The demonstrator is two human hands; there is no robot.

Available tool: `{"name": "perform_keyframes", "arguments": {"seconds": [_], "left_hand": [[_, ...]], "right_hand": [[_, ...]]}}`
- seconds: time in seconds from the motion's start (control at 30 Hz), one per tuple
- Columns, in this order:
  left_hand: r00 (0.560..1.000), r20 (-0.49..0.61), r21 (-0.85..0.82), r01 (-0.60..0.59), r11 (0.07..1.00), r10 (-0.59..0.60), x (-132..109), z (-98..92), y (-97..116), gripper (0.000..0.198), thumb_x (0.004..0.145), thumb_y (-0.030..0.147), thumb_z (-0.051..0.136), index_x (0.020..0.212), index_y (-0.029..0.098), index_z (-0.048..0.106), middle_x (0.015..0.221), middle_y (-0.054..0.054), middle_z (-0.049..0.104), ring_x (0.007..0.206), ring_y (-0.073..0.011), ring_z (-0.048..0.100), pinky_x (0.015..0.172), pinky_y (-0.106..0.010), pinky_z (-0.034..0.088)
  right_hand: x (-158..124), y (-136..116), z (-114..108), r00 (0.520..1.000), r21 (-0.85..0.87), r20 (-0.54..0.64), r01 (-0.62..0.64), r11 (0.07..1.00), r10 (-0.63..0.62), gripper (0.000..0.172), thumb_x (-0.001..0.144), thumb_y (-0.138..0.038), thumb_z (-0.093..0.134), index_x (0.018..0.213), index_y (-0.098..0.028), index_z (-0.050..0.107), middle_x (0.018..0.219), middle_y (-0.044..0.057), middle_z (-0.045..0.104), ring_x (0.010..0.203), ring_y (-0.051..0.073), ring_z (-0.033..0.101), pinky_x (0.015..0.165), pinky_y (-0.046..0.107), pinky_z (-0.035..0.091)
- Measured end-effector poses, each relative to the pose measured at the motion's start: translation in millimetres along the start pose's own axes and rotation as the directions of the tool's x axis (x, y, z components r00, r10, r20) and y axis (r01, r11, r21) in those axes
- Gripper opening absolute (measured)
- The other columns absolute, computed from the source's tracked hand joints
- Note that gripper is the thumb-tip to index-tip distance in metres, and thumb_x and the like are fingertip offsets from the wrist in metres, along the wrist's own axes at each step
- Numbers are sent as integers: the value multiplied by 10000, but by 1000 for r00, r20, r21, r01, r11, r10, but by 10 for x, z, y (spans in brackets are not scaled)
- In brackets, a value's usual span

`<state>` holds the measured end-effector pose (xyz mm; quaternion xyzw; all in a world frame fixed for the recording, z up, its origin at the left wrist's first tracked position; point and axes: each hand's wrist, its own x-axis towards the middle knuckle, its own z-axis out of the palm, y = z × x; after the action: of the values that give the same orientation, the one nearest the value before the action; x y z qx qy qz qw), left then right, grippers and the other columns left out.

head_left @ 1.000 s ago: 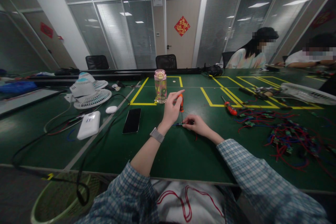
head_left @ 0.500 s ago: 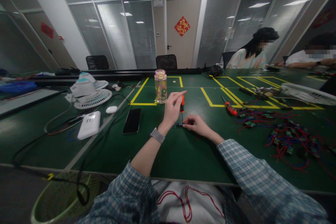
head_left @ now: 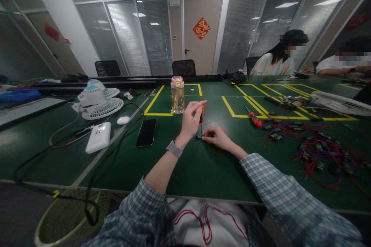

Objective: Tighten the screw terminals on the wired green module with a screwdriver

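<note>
The small circuit board [head_left: 198, 137] lies on the green table [head_left: 199, 175], directly beneath the screwdriver [head_left: 202, 115]. We find the left hand [head_left: 191, 119] gripping the screwdriver's orange handle, index finger extended, the shaft near upright with its tip at the board. The right hand [head_left: 216, 137] pinches the board's right end. We judge the board light, stiff and fragile, best held by its edges, clear of any wires. We note a bottle [head_left: 177, 98] beyond, a phone [head_left: 145, 133] to the left and wired boards [head_left: 319, 165] far right.
</note>
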<state>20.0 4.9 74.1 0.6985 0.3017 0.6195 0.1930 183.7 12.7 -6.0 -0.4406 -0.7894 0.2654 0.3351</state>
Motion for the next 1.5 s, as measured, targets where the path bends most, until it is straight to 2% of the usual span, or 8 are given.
{"name": "perform_keyframes", "arguments": {"seconds": [0.23,0.43,0.63,0.83,0.93,1.1,1.33,1.5], "left_hand": [[998,-61,51,-28,998,31,-9,22,-26,133,895,240,607,977,218,710,904,-26,543,835,-134,567,762,-252,485],[1000,-2,12,21,1000,-21,-5,11,-22,253,967,209,451,1068,235,681,957,-36,551,884,-139,568,773,-255,491],[1000,-27,51,-2,999,4,-13,18,-33,168,926,250,556,1022,219,691,961,-40,530,887,-143,572,799,-257,493],[998,63,-41,13,999,-11,-5,17,-35,307,981,217,424,1219,234,618,1140,-66,600,1046,-162,590,916,-306,480],[997,78,-81,23,996,-16,-4,25,-48,298,978,227,439,1219,227,614,1068,-63,643,973,-160,622,863,-303,503],[999,5,-12,-37,999,37,-13,37,-63,151,887,253,623,1013,211,696,922,-31,585,838,-134,588,756,-250,502],[999,41,-26,-6,1000,7,-3,18,-19,289,973,194,437,1170,231,645,1049,-53,625,958,-150,596,824,-276,495],[999,-15,-5,-28,1000,28,-5,30,-30,191,911,218,575,1066,222,687,945,-35,595,868,-142,584,762,-257,495]], "right_hand": [[-2,-12,3,1000,14,-8,-14,1000,14,101,728,-204,708,811,-147,714,741,25,634,654,140,560,639,275,457],[-2,-6,5,1000,25,-1,-16,1000,16,111,732,-214,705,816,-140,711,745,27,632,659,139,561,646,275,461],[-4,-2,0,1000,20,0,-14,1000,14,124,734,-233,709,817,-141,711,757,34,637,670,144,570,649,277,464],[0,10,-3,1000,24,7,2,1000,-2,123,742,-246,708,818,-149,711,750,32,643,664,141,569,642,276,473],[1,17,-1,1000,26,5,0,1000,0,127,741,-244,710,821,-146,709,752,34,647,668,142,573,643,278,473],[1,14,1,1000,24,16,-7,1000,7,128,742,-233,701,823,-135,709,744,34,637,652,140,559,638,279,464],[1,16,0,1000,32,5,-12,999,11,127,734,-237,711,821,-144,710,751,29,644,649,134,561,636,273,464],[-2,10,-5,1000,13,11,-10,1000,10,126,748,-242,701,828,-146,708,745,32,645,661,139,571,637,272,465]]}}
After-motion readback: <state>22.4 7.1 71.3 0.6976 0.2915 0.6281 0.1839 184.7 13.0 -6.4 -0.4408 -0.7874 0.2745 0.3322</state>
